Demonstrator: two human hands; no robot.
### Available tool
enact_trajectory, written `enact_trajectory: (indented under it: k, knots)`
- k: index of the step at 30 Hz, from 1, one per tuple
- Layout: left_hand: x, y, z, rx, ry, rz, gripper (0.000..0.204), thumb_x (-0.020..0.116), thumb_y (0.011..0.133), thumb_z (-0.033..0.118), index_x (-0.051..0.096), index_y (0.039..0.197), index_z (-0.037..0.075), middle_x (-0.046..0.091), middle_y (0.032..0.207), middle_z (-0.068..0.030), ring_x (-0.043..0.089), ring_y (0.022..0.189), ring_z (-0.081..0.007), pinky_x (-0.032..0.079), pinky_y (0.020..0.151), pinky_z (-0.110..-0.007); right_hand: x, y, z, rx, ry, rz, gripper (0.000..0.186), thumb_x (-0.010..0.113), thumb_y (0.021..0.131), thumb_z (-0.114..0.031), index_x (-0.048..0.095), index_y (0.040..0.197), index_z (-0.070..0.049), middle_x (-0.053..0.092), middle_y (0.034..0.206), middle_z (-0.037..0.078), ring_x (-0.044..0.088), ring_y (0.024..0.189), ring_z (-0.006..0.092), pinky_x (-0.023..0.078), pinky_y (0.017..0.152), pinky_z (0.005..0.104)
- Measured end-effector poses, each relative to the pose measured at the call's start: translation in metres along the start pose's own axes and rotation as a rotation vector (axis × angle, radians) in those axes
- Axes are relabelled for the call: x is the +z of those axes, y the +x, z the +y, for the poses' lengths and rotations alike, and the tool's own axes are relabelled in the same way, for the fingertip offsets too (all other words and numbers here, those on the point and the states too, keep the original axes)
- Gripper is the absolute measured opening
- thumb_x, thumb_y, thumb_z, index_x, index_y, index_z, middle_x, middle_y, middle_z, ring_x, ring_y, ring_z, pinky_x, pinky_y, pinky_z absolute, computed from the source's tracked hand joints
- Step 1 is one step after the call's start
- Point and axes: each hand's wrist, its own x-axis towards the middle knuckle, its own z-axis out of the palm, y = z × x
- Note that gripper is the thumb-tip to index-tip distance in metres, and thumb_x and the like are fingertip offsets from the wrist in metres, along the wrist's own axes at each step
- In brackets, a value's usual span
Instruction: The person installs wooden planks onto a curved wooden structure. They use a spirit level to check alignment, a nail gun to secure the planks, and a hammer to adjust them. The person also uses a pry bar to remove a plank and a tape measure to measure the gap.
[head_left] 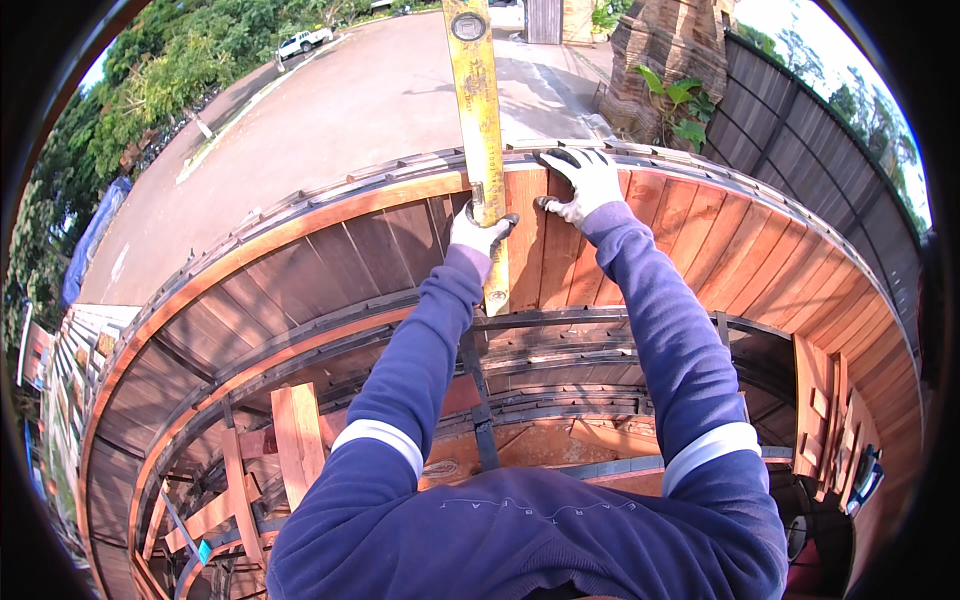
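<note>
Spirit level [482,130] gripped in left hand [480,228]; right hand [583,188] spread on planks [745,240] just right of it.

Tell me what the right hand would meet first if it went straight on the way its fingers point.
Probably the yellow level: the right hand slants up and left toward it. Depth is unclear, so it might pass in front or behind.

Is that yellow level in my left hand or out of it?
In it: the left hand lies across the yellow level, fingertips at its edges.
</note>
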Motion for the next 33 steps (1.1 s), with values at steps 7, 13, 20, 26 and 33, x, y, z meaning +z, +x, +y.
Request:
enact_trajectory:
  k: [7,13,20,26,33]
  knots:
    - [-0.0033,-0.0029,0.0038,0.000,0.078,-0.022,0.037,0.083,0.078,0.009,0.062,0.106,0.002,0.066,0.090,-0.0015,0.059,0.077,-0.0105,0.051,0.072,-0.027,0.0012,0.0004,-0.0011,-0.001,0.001,0.010,0.071,0.079,0.069,-0.052,0.058,0.133,-0.029,0.056,0.136,0.003,0.048,0.126,0.0276,0.031,0.110,0.0492]
    - [-0.0042,0.0004,0.0009,-0.022,0.065,-0.031,0.037,0.083,0.078,0.009,0.061,0.107,0.002,0.066,0.090,-0.0019,0.059,0.077,-0.0105,0.051,0.072,-0.027,-0.0013,0.0010,-0.0013,-0.004,0.010,0.008,0.070,0.079,0.068,-0.051,0.059,0.131,-0.028,0.056,0.135,0.003,0.048,0.126,0.0278,0.031,0.110,0.0491]
    - [-0.0048,-0.0012,0.0021,-0.026,0.021,-0.048,0.038,0.083,0.078,0.008,0.060,0.108,0.002,0.066,0.092,-0.0022,0.060,0.079,-0.0108,0.051,0.073,-0.027,-0.0009,0.0008,-0.0019,-0.008,0.020,0.024,0.071,0.079,0.069,-0.049,0.057,0.133,-0.028,0.055,0.136,0.003,0.047,0.128,0.0284,0.030,0.111,0.0494]
    - [-0.0035,-0.0031,0.0047,-0.016,0.028,-0.038,0.038,0.083,0.078,0.008,0.061,0.108,0.002,0.066,0.093,-0.0022,0.059,0.080,-0.0104,0.051,0.074,-0.027,-0.0015,0.0000,-0.0025,-0.016,0.029,0.021,0.071,0.079,0.070,-0.049,0.056,0.135,-0.031,0.055,0.136,0.004,0.046,0.128,0.0288,0.030,0.111,0.0500]
    - [-0.0043,-0.0019,0.0023,0.005,0.024,-0.050,0.038,0.083,0.078,0.011,0.062,0.108,0.002,0.066,0.094,-0.0021,0.059,0.081,-0.0105,0.051,0.075,-0.027,0.0018,-0.0003,0.0007,-0.011,0.025,0.000,0.071,0.078,0.071,-0.052,0.055,0.136,-0.033,0.054,0.139,0.004,0.044,0.131,0.0318,0.028,0.113,0.0512]
